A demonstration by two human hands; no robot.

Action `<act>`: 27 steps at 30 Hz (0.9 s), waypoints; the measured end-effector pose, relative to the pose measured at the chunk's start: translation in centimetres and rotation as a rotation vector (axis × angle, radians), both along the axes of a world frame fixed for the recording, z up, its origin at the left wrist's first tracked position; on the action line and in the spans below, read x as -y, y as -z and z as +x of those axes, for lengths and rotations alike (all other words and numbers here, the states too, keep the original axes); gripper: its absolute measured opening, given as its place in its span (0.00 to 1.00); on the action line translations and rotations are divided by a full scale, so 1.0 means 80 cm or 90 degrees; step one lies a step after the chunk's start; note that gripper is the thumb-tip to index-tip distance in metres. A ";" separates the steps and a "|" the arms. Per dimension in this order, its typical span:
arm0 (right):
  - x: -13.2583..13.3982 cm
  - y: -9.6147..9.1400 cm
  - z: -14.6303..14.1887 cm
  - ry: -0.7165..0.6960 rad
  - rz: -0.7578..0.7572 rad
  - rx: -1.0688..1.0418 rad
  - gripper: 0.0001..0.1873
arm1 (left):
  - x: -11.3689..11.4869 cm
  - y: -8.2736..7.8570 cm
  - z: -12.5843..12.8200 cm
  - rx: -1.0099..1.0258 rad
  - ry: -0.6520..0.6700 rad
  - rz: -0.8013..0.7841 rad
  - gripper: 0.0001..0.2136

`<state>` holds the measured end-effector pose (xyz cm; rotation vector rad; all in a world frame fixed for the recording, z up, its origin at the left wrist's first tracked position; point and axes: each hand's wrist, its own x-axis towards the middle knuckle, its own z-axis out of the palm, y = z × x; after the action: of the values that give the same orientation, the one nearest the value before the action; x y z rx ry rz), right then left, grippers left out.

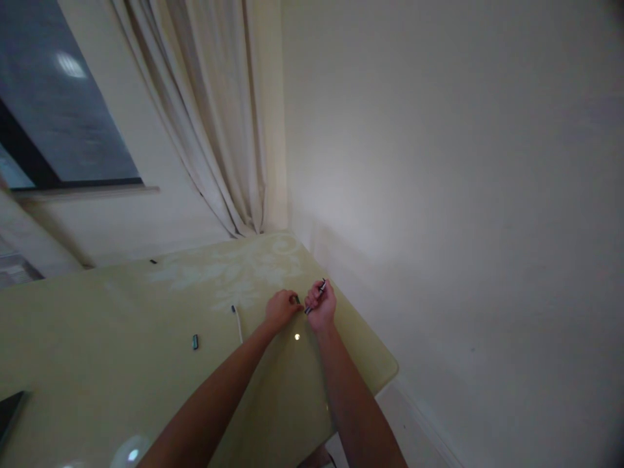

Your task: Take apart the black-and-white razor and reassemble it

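Head view. We rest both forearms over the table (97,312), with the hands near its right-hand edge, just beside each other.

Left hand (281,309): thumb and fingertips come together in a pinch on a small dark piece (297,299), leaving little gap. We judge that a fingertip grip suits so small a part and leaves its end exposed toward the other hand.

Right hand (322,312): the fingers curl fully around a slim dark-and-light tool (322,286), which projects at both ends of the fist. We judge that this full wrap steadies the shaft; its lower end points toward the left hand. Whether the two held items touch, we cannot tell.

Loose parts: a pale stick with a dark end (238,322) lies left of the left hand, near enough, it seems, for easy reach. A dark block (195,342) lies farther left, and a dark scrap (153,261) lies near the far edge.

Containers: we identify none; these loose parts lie directly on the tabletop.
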<state>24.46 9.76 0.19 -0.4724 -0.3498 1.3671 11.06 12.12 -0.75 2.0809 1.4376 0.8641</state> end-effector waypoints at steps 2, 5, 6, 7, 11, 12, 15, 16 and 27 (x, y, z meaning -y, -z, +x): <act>0.000 0.000 -0.001 0.004 0.006 0.042 0.20 | 0.002 0.004 -0.002 0.016 0.012 0.010 0.05; 0.000 -0.003 -0.006 0.005 0.007 0.080 0.21 | 0.021 0.003 -0.031 0.044 0.019 0.038 0.14; 0.000 -0.005 -0.008 0.001 0.002 0.082 0.21 | 0.030 0.002 -0.049 0.051 0.013 0.047 0.18; 0.001 -0.007 -0.011 -0.005 -0.004 0.084 0.20 | 0.038 0.002 -0.071 0.054 0.003 0.053 0.21; 0.008 -0.011 -0.028 -0.075 -0.020 0.118 0.18 | 0.066 0.004 -0.189 -0.008 -0.117 0.039 0.21; 0.011 -0.010 -0.034 -0.100 -0.020 0.135 0.18 | 0.072 0.007 -0.220 -0.044 -0.164 0.026 0.22; 0.019 -0.006 -0.051 -0.180 -0.020 0.209 0.17 | 0.084 0.020 -0.293 -0.112 -0.260 -0.010 0.29; 0.022 -0.004 -0.056 -0.207 -0.021 0.234 0.16 | 0.087 0.024 -0.309 -0.117 -0.262 -0.016 0.30; 0.044 0.008 -0.083 -0.319 0.020 0.482 0.19 | 0.106 0.012 -0.258 0.064 -0.209 0.031 0.19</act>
<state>17.82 6.25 -0.45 -0.9147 -1.1682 1.6175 -9.54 3.64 -1.73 1.8325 1.7462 1.1232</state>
